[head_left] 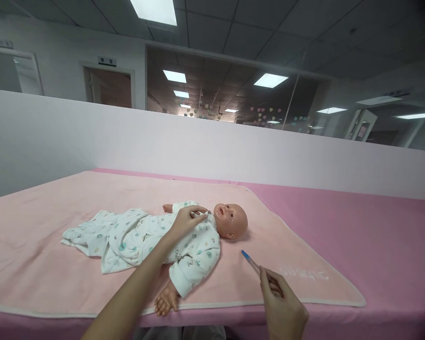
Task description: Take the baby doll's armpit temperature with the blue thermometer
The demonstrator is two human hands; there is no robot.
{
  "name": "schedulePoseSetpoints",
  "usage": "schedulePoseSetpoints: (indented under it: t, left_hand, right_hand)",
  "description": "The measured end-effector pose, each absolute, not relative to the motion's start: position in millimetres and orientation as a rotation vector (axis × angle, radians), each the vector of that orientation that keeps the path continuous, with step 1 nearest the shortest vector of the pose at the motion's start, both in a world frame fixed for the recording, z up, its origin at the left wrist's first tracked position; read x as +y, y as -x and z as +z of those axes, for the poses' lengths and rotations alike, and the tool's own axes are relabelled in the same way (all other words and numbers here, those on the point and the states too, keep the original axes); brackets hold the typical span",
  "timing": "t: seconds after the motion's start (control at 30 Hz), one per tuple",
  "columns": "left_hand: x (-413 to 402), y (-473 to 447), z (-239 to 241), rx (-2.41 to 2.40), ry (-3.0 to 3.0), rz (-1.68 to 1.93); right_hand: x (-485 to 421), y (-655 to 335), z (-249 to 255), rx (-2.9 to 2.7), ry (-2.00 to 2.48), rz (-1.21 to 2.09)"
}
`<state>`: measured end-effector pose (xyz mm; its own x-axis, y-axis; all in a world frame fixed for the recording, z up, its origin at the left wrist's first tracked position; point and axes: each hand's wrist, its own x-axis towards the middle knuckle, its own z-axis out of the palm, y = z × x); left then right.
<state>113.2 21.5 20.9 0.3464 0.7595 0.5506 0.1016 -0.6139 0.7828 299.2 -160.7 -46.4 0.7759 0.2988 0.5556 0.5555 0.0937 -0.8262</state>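
Observation:
A baby doll (194, 241) in a white patterned gown lies on its back, its head to the right. My left hand (187, 221) rests on the doll's upper chest by the collar. Its thumb and fingers are stretched towards the neck with a gap between them. Right of the doll, my right hand (281, 302) is closed round a thin clear stick with a blue tip (250, 259). That tip points up and left, a short way below the doll's head (232, 221) and apart from it. My right fingers hide the stick's lower end.
Under the doll is a peach blanket (49, 278) with a pale edge, spread over a pink table cover (386, 241). A low white partition (198, 146) runs along the back. Behind it are a large window (230, 89) and a doorway (111, 87).

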Motion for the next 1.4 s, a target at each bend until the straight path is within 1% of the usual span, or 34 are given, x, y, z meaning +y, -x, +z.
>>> schedulePoseSetpoints:
  t: [0.1,0.17,0.27,0.4,0.47,0.53,0.67,0.9,1.0,1.1,1.4]
  left_hand:
    - [23,-121,8,0.867,-2.179,1.298]
    - [25,-122,4,0.924,-2.246,1.271]
    - [27,-120,5,0.899,-2.213,1.242]
    - [28,-115,11,0.909,-2.135,1.172]
    - [29,-113,13,0.945,-2.118,1.135]
    - [31,-112,13,0.959,-2.104,1.142]
    - [35,-113,9,0.975,-2.095,1.182]
    - [34,-112,10,0.949,-2.044,1.212]
    - [33,-111,11,0.833,-2.017,1.183]
    - [35,-111,9,0.758,-1.992,1.152]
    - [32,-112,12,0.775,-1.961,1.152]
  right_hand:
    - [-156,-325,-63,-0.921,1.778,-0.265]
    - [-151,-332,-59,-0.986,1.828,-0.324]
    - [-131,-318,-29,-1.116,1.769,-0.38]
    - [-79,-269,21,-1.589,1.632,-0.174]
    - [-50,-248,33,-1.771,1.693,-0.212]
    - [-27,-235,32,-1.862,1.782,-0.242]
    - [-7,-231,12,-1.844,1.759,-0.23]
    - [-8,-236,-9,-1.612,1.33,-0.219]
    - [-6,-238,-12,-1.575,1.178,-0.205]
    - [-5,-238,-15,-1.56,1.124,-0.188]
    - [-7,-237,-14,-1.484,1.046,-0.119]
